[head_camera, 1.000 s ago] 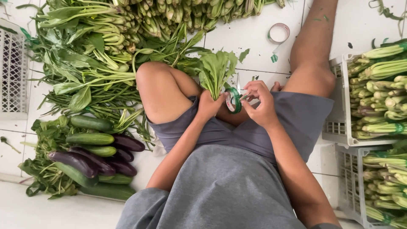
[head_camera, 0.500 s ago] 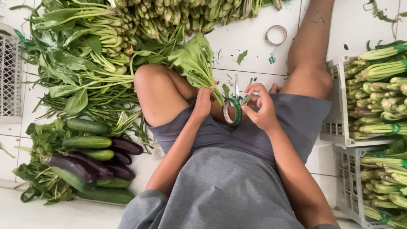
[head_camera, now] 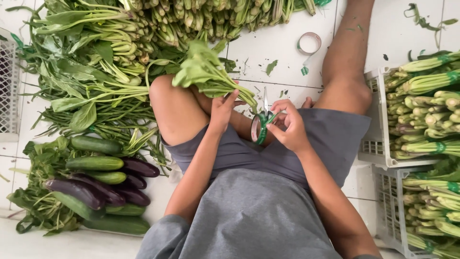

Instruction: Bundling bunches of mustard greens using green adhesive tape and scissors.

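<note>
Two hands (head_camera: 258, 117), leafy bunch (head_camera: 206, 74), green tape roll (head_camera: 259, 128).

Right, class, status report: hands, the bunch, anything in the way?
Left hand grips leafy bunch. Right hand holds green tape roll, scissors beside. Nothing blocking.

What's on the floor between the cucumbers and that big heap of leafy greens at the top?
In the head view, long thin green beans lie between the cucumbers and the leafy greens.
</note>
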